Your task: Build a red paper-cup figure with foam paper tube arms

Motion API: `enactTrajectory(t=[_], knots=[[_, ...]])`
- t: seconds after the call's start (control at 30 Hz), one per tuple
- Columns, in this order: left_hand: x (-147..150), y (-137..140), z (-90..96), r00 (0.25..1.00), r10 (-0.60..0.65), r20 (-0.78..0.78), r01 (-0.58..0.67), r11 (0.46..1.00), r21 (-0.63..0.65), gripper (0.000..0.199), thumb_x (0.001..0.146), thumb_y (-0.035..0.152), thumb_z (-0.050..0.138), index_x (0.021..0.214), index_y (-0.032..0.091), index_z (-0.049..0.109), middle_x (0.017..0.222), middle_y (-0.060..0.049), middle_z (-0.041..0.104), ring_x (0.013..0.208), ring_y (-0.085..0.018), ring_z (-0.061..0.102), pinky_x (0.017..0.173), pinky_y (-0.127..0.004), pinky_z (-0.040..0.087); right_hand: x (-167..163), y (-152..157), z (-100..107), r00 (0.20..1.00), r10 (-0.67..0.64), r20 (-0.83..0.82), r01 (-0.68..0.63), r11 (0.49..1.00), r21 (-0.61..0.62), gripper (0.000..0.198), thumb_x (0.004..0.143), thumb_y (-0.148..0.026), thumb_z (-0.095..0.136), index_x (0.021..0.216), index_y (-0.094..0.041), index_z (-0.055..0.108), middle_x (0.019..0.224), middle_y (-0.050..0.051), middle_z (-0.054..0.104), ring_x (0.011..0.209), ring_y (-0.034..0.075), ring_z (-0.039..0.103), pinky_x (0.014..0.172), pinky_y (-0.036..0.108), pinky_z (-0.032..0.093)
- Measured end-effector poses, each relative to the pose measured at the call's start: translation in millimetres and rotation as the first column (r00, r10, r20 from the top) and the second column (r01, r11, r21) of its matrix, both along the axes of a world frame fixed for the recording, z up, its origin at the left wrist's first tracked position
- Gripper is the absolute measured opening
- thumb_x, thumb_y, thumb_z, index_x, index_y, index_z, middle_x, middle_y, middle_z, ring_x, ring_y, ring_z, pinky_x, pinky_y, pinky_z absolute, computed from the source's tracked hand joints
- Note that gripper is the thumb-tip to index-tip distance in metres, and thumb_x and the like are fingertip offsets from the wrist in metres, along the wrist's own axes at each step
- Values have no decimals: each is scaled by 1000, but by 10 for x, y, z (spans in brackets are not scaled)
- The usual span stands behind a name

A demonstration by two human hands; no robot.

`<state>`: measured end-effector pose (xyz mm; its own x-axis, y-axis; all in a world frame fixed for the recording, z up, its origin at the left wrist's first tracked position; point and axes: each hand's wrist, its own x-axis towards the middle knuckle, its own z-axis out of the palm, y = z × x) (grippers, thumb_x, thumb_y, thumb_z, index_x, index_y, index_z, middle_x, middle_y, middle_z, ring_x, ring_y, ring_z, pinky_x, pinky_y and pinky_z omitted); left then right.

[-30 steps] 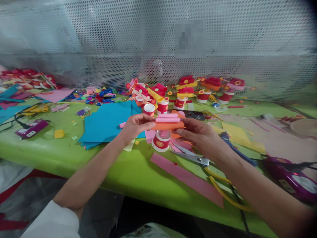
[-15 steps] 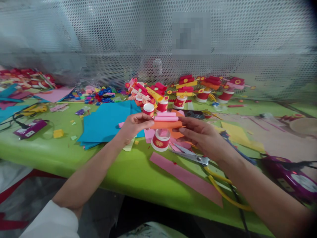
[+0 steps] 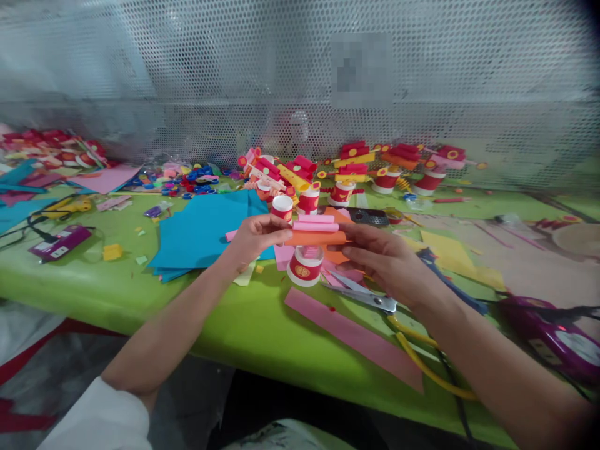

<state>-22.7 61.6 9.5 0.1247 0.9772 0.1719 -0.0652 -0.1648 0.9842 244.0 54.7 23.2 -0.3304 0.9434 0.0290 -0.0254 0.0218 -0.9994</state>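
An orange paper roll (image 3: 315, 238) lies level between my hands, with pink paper rolls (image 3: 317, 224) resting along its top. My left hand (image 3: 259, 240) pinches its left end between thumb and fingers. At the other end, the fingers of my right hand (image 3: 375, 250) close on the roll. Right beneath it stands a red and white paper cup (image 3: 304, 267) with a gold emblem and a folded pink strip on top. Scissors (image 3: 363, 294) with yellow handles lie under my right hand. In front of the cup is a long pink paper strip (image 3: 354, 337).
Blue paper sheets (image 3: 197, 234) lie to the left. Several finished cup figures with paper rolls (image 3: 354, 172) line the back, before a perforated metal screen (image 3: 225, 75). Purple power strips sit at left (image 3: 60, 244) and right (image 3: 548, 337), with cables. Yellow paper (image 3: 454, 253) lies at right.
Almost nothing differs. Both hands keep the same hold on the orange roll above the cup, and the view has shifted very slightly.
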Motion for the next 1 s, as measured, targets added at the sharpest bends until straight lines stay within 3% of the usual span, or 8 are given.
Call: enactTrajectory(t=[0.13,0.53,1.0], knots=[[5,1,-1,1000,-3,-12,3,1000,6,30,68,38,90,85,17,77,81,-2,73,72,-14,63,70,-29,52,-7,-2,0,1000,0,-2,0,1000,-18,44,75,-26,85,118,-32,79,114,2,78,87,16,74,69,24,66],[25,-21,33,1000,0,-3,0,1000,-2,26,67,35,90,83,18,77,79,-2,72,72,-13,62,69,-28,51,-20,-13,23,1000,23,-15,-24,999,-31,50,73,-33,90,121,-32,77,128,3,75,87,13,73,70,22,66],[33,-21,40,1000,4,6,-4,1000,-11,26,63,32,91,81,18,78,78,-2,72,72,-13,61,68,-27,50,-23,-22,27,998,-36,50,38,998,-42,42,73,-49,91,107,-27,78,104,2,75,76,12,69,64,23,64]])
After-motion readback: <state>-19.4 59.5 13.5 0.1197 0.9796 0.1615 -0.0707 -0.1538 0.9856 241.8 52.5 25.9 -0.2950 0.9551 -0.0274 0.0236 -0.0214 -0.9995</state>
